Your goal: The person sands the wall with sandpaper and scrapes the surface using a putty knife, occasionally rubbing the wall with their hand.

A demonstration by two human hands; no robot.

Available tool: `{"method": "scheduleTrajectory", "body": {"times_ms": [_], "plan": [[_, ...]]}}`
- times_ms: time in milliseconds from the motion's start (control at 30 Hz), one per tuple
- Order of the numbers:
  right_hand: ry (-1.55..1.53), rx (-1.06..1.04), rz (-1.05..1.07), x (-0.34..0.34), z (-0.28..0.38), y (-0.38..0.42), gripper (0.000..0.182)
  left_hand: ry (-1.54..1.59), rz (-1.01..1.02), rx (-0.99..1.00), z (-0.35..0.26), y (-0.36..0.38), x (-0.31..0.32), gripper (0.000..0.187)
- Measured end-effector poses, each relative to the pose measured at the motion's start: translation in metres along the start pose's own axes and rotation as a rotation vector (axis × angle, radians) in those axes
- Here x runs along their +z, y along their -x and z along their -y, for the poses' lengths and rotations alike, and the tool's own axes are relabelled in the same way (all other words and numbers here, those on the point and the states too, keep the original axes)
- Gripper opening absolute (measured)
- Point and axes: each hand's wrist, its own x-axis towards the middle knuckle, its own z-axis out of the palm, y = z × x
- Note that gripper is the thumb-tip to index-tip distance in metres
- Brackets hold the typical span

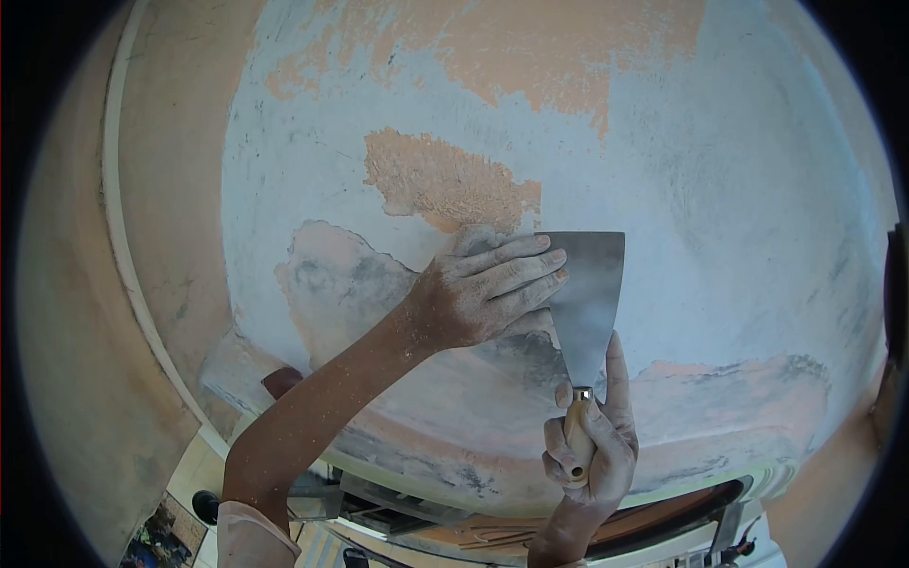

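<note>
My right hand (601, 445) is wrapped round the pale handle of a wide putty knife (589, 284), its index finger stretched up along the blade's right edge. The broad metal blade points upward over the wall (663, 275). My left hand (497, 284) is laid out with straight fingers, its fingertips over the blade's left edge. White dust coats both hands. Just above my left hand is a rough peach patch (454, 180) where the pale blue-white coating is gone. Below and behind it the surface shows grey and pinkish stains.
A larger peach area (530, 47) spreads across the top. A pale trim strip (118, 218) curves down the left side. Along the bottom runs a greenish ledge (426, 492), with a brown arched wooden piece (644, 525) beneath it. A dark object (895, 293) stands at the right edge.
</note>
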Motion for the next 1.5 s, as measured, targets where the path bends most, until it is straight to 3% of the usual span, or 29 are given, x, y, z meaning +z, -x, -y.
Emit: {"method": "scheduleTrajectory", "body": {"times_ms": [867, 1033, 1200, 1367, 1500], "plan": [[-0.019, 0.001, -0.032, 0.002, -0.002, 0.002, 0.061, -0.016, 0.058, -0.001, 0.000, 0.002, -0.002, 0.036], [-0.071, -0.009, 0.021, 0.007, -0.008, -0.007, 0.061, -0.013, -0.007, -0.042, 0.001, 0.001, -0.001, 0.041], [-0.027, -0.003, 0.035, 0.009, -0.004, -0.008, 0.064, -0.018, 0.020, 0.052, -0.008, 0.002, -0.002, 0.044], [-0.054, -0.012, 0.012, 0.012, -0.006, -0.004, 0.063, 0.132, -0.029, -0.082, -0.009, 0.006, 0.006, 0.044], [-0.077, -0.013, 0.032, 0.003, -0.011, -0.002, 0.059, 0.048, 0.024, -0.068, -0.012, 0.006, 0.002, 0.047]]}}
